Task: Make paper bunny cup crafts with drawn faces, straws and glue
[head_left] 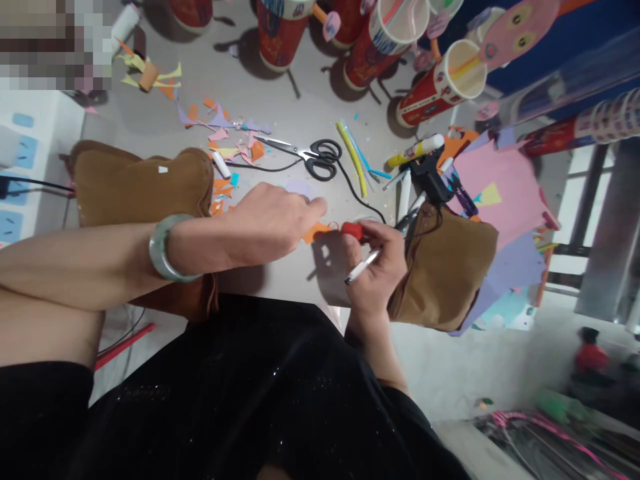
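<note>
My left hand (273, 217), with a pale green bangle on its wrist, is closed over the table, its fingertips on a small orange paper piece (317, 232). Part of that piece is hidden under the fingers. Just to the right, my right hand (380, 263) grips a white pen (363, 267) that points down and left. The same hand also pinches a short red cylinder (353, 231), close to the orange paper's right end. What the cylinder belongs to is hard to make out. Beyond my hands lie black-handled scissors (303, 153) with parted blades.
Red paper cups (283, 40) line the back. Brown cloth bags flank my hands, one left (143, 187) and one right (445, 267). Paper scraps (225, 127) litter the left side. A black glue gun (433, 177), a yellow marker (415, 150) and pink paper sheets (510, 180) lie to the right.
</note>
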A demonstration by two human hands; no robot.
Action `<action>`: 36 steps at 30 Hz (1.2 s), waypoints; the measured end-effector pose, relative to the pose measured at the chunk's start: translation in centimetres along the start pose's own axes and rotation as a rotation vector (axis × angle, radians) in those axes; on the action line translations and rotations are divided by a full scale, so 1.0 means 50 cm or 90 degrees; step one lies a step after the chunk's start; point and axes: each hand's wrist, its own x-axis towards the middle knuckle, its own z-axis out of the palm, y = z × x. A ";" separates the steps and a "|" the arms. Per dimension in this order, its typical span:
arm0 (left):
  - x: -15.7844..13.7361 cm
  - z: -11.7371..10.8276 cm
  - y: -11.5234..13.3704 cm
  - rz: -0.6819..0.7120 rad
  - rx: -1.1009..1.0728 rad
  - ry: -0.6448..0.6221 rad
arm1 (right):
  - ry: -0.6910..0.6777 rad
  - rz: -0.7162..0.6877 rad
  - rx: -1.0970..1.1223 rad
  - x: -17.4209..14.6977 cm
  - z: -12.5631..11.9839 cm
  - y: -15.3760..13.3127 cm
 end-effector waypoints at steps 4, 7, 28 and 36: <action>-0.028 0.009 0.043 0.077 0.058 -0.078 | 0.044 -0.003 0.037 0.002 -0.015 0.009; -0.052 0.027 0.071 0.150 0.048 -0.127 | -0.006 -0.044 0.030 0.003 -0.011 0.015; -0.043 0.010 0.061 0.152 0.126 -0.224 | -0.130 0.013 -0.044 0.004 0.013 0.024; -0.046 -0.030 0.061 0.188 0.131 -0.260 | -0.045 -0.039 -0.068 -0.007 0.012 0.019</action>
